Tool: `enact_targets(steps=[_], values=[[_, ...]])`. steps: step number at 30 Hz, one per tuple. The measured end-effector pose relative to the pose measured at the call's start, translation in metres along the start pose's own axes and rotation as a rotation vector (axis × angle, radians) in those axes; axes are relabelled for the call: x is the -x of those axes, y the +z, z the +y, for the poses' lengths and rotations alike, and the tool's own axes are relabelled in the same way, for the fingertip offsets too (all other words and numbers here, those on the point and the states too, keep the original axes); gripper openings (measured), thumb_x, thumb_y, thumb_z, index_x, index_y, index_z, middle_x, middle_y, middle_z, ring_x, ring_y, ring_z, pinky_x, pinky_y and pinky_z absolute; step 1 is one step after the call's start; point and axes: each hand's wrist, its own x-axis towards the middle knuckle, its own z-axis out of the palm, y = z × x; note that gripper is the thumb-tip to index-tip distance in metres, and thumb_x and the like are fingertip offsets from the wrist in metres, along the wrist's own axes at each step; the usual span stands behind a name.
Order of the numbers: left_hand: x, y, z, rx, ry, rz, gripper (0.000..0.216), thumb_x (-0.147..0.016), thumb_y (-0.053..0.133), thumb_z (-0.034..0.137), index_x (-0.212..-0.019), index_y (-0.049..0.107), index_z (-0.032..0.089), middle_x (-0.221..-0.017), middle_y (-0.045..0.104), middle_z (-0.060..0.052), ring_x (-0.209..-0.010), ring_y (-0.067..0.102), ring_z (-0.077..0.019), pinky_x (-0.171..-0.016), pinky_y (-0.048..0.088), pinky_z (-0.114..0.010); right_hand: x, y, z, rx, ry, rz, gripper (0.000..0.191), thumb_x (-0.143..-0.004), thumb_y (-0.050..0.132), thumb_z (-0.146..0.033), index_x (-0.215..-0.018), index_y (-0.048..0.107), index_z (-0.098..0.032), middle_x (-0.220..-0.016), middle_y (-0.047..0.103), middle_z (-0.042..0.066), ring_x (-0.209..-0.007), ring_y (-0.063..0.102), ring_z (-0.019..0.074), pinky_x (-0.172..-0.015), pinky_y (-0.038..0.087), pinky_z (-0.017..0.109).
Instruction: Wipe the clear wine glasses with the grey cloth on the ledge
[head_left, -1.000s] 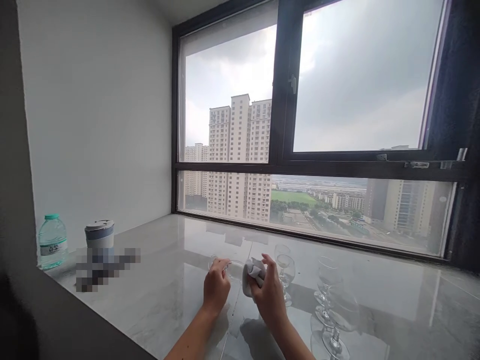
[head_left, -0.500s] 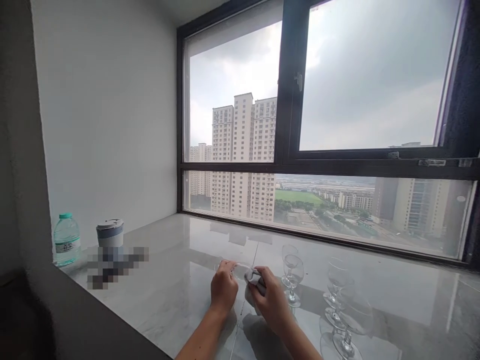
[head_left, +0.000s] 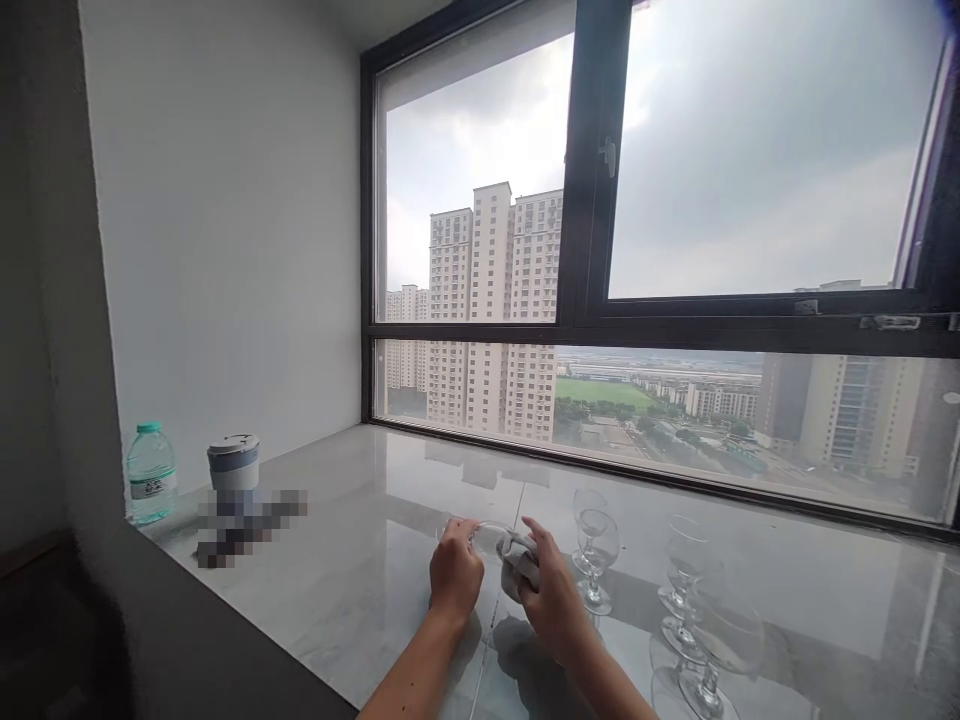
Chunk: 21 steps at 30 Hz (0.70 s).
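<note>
My left hand (head_left: pixel 456 570) is closed around a clear drinking glass (head_left: pixel 489 527), held sideways above the counter; much of the glass is hidden by the fingers. At its right end, my right hand (head_left: pixel 553 598) grips a crumpled light grey cloth (head_left: pixel 516 568) against the rim. The index finger of that hand is raised off the cloth. Just to the right stands a short-stemmed glass (head_left: pixel 598 545), upright, with another stemmed glass (head_left: pixel 588 500) close behind it. Further right, nearer to me, a larger stemmed glass (head_left: pixel 724 630) overlaps other clear glasses (head_left: pixel 684 560).
Along the left edge of the glossy marbled counter (head_left: pixel 330 560) stand a water bottle (head_left: pixel 151 475) with a green cap and a lidded cup (head_left: pixel 233 468). A blurred-out patch covers something before the cup. A dark-framed window (head_left: pixel 465 333) borders the back.
The whole view has shifted slightly, so things sit further right. My right index finger has lifted from the cloth. Both hands keep their hold on the glass and cloth.
</note>
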Motion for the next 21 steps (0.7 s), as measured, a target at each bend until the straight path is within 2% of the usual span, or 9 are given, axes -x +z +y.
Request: enact_targets(steps=[2, 5, 7, 13, 16, 21], values=[[0.000, 0.000, 0.000, 0.003, 0.002, -0.003, 0.044, -0.084, 0.041, -0.002, -0.107, 0.071, 0.021, -0.107, 0.068, -0.008, -0.096, 0.064, -0.0198, -0.079, 0.043, -0.025, 0.000, 0.000, 0.003, -0.008, 0.031, 0.072, 0.064, -0.068, 0.048, -0.010, -0.131, 0.041, -0.021, -0.110, 0.066, 0.007, -0.093, 0.067, 0.0200, -0.085, 0.051, 0.031], [0.001, 0.000, 0.000, 0.005, -0.005, -0.006, 0.043, -0.086, 0.040, -0.001, -0.109, 0.071, 0.020, -0.107, 0.068, -0.008, -0.095, 0.064, -0.0195, -0.077, 0.043, -0.024, -0.001, -0.002, 0.006, 0.049, 0.046, 0.121, 0.041, -0.072, 0.051, -0.015, -0.112, 0.047, -0.023, -0.088, 0.066, 0.002, -0.071, 0.064, 0.0188, -0.068, 0.049, 0.028], [0.002, 0.000, 0.000, 0.010, -0.009, -0.010, 0.044, -0.087, 0.040, 0.000, -0.111, 0.071, 0.020, -0.108, 0.068, -0.007, -0.094, 0.065, -0.0183, -0.076, 0.043, -0.023, -0.002, -0.003, 0.006, 0.085, 0.037, 0.108, 0.031, -0.073, 0.053, -0.017, -0.104, 0.051, -0.024, -0.081, 0.065, 0.000, -0.068, 0.062, 0.0191, -0.064, 0.046, 0.027], [0.002, 0.000, -0.001, 0.003, -0.027, 0.002, 0.048, -0.081, 0.041, -0.004, -0.109, 0.071, 0.020, -0.107, 0.068, -0.007, -0.097, 0.064, -0.0179, -0.081, 0.044, -0.023, -0.003, -0.007, -0.003, 0.038, -0.090, -0.009, 0.027, -0.076, 0.053, -0.014, -0.101, 0.057, -0.025, -0.108, 0.065, 0.004, -0.096, 0.063, 0.0204, -0.084, 0.047, 0.030], [0.001, 0.000, -0.001, -0.005, -0.034, -0.001, 0.047, -0.081, 0.042, -0.003, -0.108, 0.071, 0.021, -0.107, 0.068, -0.006, -0.097, 0.064, -0.0179, -0.082, 0.044, -0.023, -0.004, -0.009, -0.009, 0.001, -0.104, -0.042, 0.027, -0.075, 0.054, -0.013, -0.099, 0.057, -0.024, -0.114, 0.062, 0.005, -0.102, 0.062, 0.0204, -0.090, 0.046, 0.031], [0.000, -0.001, 0.000, 0.021, -0.061, -0.004, 0.044, -0.083, 0.041, -0.002, -0.106, 0.071, 0.020, -0.106, 0.069, -0.006, -0.098, 0.064, -0.0173, -0.085, 0.044, -0.023, -0.003, -0.011, -0.015, -0.012, -0.083, -0.104, 0.018, -0.080, 0.058, -0.022, -0.098, 0.060, -0.023, -0.120, 0.059, 0.008, -0.108, 0.061, 0.0226, -0.094, 0.047, 0.034]])
